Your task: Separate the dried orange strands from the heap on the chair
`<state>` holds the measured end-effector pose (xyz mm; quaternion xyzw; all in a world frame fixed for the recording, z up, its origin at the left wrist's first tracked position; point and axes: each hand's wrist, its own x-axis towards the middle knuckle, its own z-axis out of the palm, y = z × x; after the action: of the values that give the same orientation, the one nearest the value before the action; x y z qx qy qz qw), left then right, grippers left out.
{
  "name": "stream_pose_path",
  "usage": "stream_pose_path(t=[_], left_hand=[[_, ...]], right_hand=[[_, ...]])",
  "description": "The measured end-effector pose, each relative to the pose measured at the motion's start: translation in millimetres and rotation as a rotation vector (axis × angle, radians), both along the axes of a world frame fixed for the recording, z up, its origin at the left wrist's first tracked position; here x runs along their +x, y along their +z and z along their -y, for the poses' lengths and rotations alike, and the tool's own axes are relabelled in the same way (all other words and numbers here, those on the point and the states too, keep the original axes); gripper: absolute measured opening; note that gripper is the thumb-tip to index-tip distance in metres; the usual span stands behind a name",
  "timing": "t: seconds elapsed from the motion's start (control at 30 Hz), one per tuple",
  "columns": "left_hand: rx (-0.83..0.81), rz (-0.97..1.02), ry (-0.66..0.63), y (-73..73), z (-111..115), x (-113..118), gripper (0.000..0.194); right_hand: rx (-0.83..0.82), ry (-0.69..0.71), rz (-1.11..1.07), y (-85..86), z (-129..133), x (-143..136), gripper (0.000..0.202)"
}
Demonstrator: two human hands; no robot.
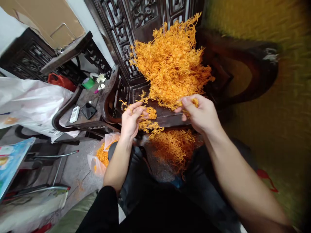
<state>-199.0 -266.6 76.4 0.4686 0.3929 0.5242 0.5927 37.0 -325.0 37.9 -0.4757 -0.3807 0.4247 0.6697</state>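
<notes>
A large heap of bright orange, branching plastic-looking sprigs point(172, 61) fills the seat of a dark carved wooden chair point(167, 120). My left hand point(132, 119) has its fingers closed on an orange sprig point(125, 105), whose thin stems stick out past the fingertips. Right under that hand, more orange pieces point(152, 112) lie at the seat's front edge. My right hand point(200, 111), at the heap's lower right edge, is curled around small orange pieces point(195, 102). Below the seat, between my knees, is another pile of orange stems point(173, 147).
A clear bag of orange pieces point(103, 155) stands on the floor at left. On the side table point(80, 97) are a dark phone point(88, 110), a white device point(74, 114), green tape point(88, 83) and a red bag point(62, 81). A curved wooden armrest point(264, 68) is at right.
</notes>
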Motion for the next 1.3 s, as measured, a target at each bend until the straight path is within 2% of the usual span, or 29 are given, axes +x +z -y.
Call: stream_pose_path(t=[0.1,0.23,0.3,0.43,0.5,0.57,0.63,0.7,0.73,0.8,0.87,1.0,1.13,1.3], left_hand=[[-0.136,0.048,-0.291,6.2,8,7,0.038],[-0.162,0.107,-0.431,13.2,15,11,0.053],[-0.155,0.102,-0.441,15.2,15,11,0.057],[-0.093,0.089,-0.442,16.0,14,11,0.058],[-0.049,0.081,-0.466,14.5,14,11,0.059],[0.022,0.047,-0.487,11.6,13,11,0.065],[0.12,-0.04,-0.474,7.7,11,9,0.078],[0.193,-0.166,-0.447,3.8,7,4,0.089],[0.204,-0.231,-0.444,2.1,6,2,0.089],[0.173,-0.346,-0.458,-0.1,5,-2,0.071],[0.122,-0.416,-0.476,-0.3,6,-4,0.048],[0.164,-0.403,-0.441,5.2,11,-4,0.033],[0.205,-0.327,-0.496,8.7,14,-1,0.03],[0.208,-0.313,-0.563,3.3,14,0,0.026]], right_hand=[[0.042,0.177,-0.143,0.7,2,-8,0.045],[0.041,0.321,-0.157,1.2,3,-18,0.043],[0.034,0.331,-0.026,1.3,4,-16,0.043],[0.022,0.252,0.484,1.3,4,-13,0.038],[0.028,0.328,0.646,0.4,3,-16,0.034],[0.024,0.419,0.694,-0.8,2,-22,0.027],[0.015,0.469,0.619,-1.7,1,-26,0.03],[-0.017,0.529,0.411,-2.2,0,-27,0.037],[-0.045,0.574,0.276,-2.3,0,-27,0.039],[-0.115,0.638,0.023,-2.4,-1,-26,0.041],[-0.176,0.628,-0.132,-2.1,-2,-25,0.042],[-0.251,0.52,-0.212,-1.4,-5,-28,0.041],[-0.269,0.542,-0.222,-3.2,-5,-36,0.041],[-0.319,0.543,-0.234,-3.1,-4,-47,0.034]])
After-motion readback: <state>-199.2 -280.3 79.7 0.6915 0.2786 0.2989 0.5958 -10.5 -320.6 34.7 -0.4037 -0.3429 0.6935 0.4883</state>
